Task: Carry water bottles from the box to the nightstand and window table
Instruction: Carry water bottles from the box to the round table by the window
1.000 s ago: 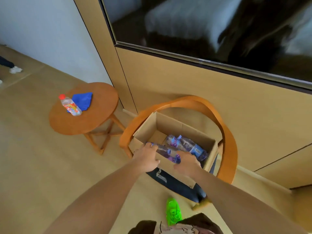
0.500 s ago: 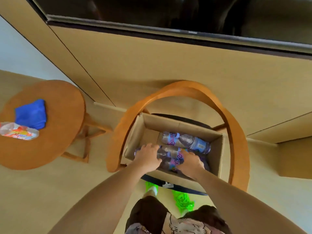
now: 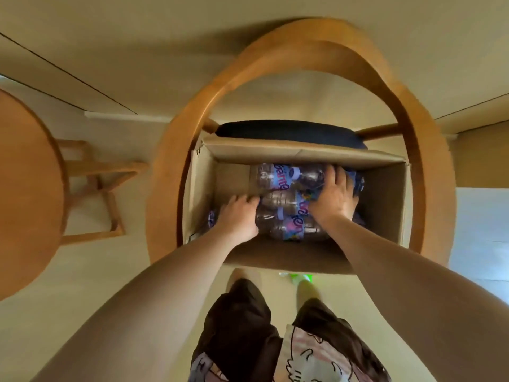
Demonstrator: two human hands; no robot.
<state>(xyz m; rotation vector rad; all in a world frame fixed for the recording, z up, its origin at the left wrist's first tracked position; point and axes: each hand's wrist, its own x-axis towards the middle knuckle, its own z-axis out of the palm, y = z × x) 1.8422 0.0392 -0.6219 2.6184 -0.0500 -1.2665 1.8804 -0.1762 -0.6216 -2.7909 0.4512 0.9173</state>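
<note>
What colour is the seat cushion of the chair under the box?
Dark navy, nearly black seat cushion, seen in the head view.

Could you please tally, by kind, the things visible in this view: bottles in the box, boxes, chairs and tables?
Water bottles in the box (visible; more may lie under the hands): 3
Cardboard box: 1
Wooden chair: 1
Round wooden table: 1
Total: 6

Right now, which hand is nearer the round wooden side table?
Left. The left hand is in the box at its table-side end; the right hand rests on bottles farther from the round table.
</note>
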